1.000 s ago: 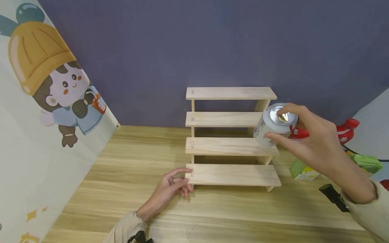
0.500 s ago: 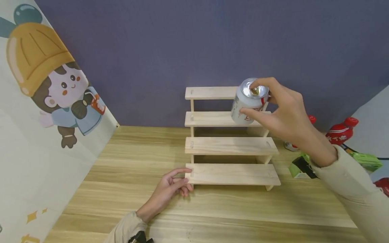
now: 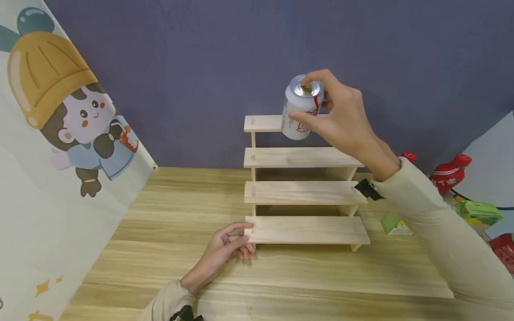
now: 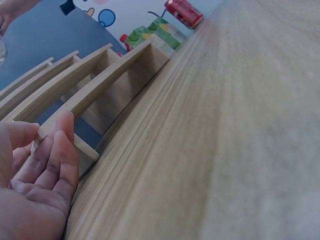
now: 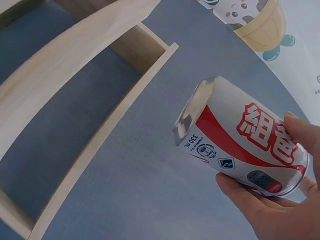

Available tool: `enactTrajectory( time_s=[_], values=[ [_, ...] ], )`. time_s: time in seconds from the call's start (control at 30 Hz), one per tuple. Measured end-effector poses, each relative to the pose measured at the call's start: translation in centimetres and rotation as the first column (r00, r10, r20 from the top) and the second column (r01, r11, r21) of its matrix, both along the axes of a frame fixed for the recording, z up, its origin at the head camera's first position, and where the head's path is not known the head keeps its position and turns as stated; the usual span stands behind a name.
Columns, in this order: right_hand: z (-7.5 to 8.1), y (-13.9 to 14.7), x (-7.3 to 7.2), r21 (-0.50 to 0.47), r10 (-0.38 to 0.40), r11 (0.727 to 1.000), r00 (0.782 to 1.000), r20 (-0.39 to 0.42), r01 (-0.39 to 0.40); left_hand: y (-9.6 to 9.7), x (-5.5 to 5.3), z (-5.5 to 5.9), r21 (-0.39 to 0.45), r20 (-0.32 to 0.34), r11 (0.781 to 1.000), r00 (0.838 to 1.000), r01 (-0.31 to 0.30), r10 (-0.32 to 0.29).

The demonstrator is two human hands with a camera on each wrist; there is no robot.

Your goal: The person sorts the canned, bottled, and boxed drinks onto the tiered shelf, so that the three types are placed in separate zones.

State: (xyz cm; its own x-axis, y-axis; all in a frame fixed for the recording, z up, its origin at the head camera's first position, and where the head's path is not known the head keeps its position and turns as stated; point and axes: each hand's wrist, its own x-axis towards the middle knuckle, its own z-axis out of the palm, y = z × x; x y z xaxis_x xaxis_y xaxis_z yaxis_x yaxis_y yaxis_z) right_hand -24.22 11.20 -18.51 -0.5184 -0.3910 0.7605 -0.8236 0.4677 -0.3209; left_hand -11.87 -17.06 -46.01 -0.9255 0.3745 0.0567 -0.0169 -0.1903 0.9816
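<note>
A four-step wooden display rack point(image 3: 307, 231) stands on the table against the dark wall. My left hand point(image 3: 222, 252) pinches the left end of its lowest step, thumb and fingers around the board's end point(image 4: 75, 102) in the left wrist view. A white and red drink can point(image 3: 295, 127), marked 330 mL, is in my right hand point(image 3: 345, 118), gripped between thumb and fingers at its top and side. The can is held up in front of the top step point(image 3: 261, 123), overlapping it in the head view. The right wrist view shows the can point(image 5: 235, 135) apart from the rack's boards.
Right of the rack stand a red bottle point(image 3: 447, 176), a green carton point(image 3: 479, 211) and a small green box point(image 3: 391, 223). A red can point(image 4: 185, 12) lies beyond them. A white wall with a cartoon figure point(image 3: 80, 107) bounds the left side.
My right hand has carried the can leftward and up, from the rack's right side to its top step. My left hand keeps its place on the lowest step.
</note>
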Motion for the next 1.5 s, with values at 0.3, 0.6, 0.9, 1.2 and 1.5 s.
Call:
enactTrajectory(
  time_s=[0.3, 0.6, 0.9, 1.2, 1.5],
  values=[
    [0.6, -2.7, -2.1, -0.015, -0.024, 1.000, 0.997, 0.073, 0.025, -0.3, 0.6, 0.0, -0.005, 0.004, 1.000, 1.000, 0.020, -0.020],
    [0.8, -4.9, -4.1, -0.009, -0.088, 0.996, 0.977, 0.193, 0.091, -0.3, 1.0, 0.0, 0.001, 0.006, 0.999, 0.999, 0.040, -0.040],
    [-0.5, -5.9, -5.6, -0.019, -0.149, 0.987, 0.944, 0.294, 0.162, 0.0, 1.1, 0.0, 0.000, 0.003, 0.998, 0.998, 0.055, -0.055],
    [-1.5, -7.1, -6.1, -0.029, -0.124, 0.990, 0.948, 0.293, 0.139, -0.4, 1.1, 0.3, 0.035, 0.011, 0.998, 0.999, 0.048, -0.049],
    [-4.0, -7.4, -6.5, -0.047, -0.094, 0.993, 0.967, 0.235, 0.108, -0.8, 1.6, -0.3, 0.032, 0.021, 0.998, 0.998, 0.061, -0.062]
  ],
)
